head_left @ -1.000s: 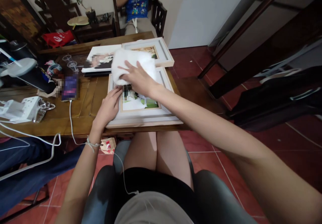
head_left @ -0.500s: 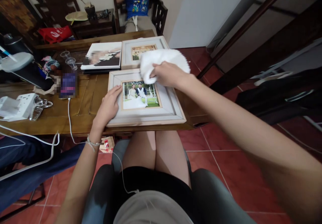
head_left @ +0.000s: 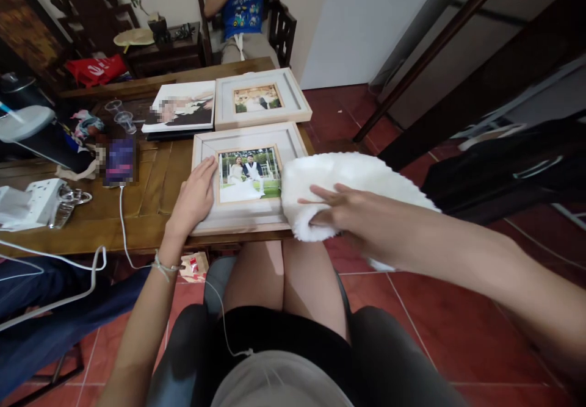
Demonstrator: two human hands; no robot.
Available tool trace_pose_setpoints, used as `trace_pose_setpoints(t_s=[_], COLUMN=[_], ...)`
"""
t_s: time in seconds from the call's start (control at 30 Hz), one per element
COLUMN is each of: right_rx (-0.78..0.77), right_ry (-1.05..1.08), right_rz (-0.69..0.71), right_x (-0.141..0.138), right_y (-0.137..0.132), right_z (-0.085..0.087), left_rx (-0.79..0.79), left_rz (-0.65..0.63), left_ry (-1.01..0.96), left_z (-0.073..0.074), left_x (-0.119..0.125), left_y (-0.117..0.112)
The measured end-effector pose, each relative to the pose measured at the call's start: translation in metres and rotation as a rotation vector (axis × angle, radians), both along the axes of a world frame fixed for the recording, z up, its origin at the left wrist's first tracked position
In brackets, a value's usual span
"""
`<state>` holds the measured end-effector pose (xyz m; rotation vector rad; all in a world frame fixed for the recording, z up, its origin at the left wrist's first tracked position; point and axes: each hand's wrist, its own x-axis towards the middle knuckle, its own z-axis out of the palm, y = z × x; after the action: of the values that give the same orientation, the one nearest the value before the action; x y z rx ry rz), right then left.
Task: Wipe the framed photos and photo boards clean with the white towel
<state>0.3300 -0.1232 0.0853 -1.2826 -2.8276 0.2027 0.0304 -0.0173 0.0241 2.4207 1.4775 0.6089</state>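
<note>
We are resting our left hand [head_left: 195,196] on the picture frame [head_left: 247,215] at nine o'clock, while our right hand [head_left: 342,208] is clutching a white cloth [head_left: 350,172], hiding the three o'clock side. At twelve o'clock, another frame [head_left: 224,103] is lying.

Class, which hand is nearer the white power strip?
Left. The left hand rests on a picture frame right of the power strip; the right hand, holding cloth, is farther right.
</note>
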Motion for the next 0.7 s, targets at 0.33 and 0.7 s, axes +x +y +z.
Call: trace_pose_setpoints(t_s=[0.33, 0.7], right_rx=[0.145, -0.278], right_ry=[-0.053, 0.138], right_rz=[-0.336, 0.018], right_x=[-0.054, -0.075], right_y=[0.120, -0.005], right_z=[-0.026, 0.018], left_rx=[-0.004, -0.004], left_rz=[-0.034, 0.016], left_ry=[-0.043, -0.059], left_z=[0.000, -0.002], left_x=[-0.002, 0.001], left_y=[0.003, -0.001])
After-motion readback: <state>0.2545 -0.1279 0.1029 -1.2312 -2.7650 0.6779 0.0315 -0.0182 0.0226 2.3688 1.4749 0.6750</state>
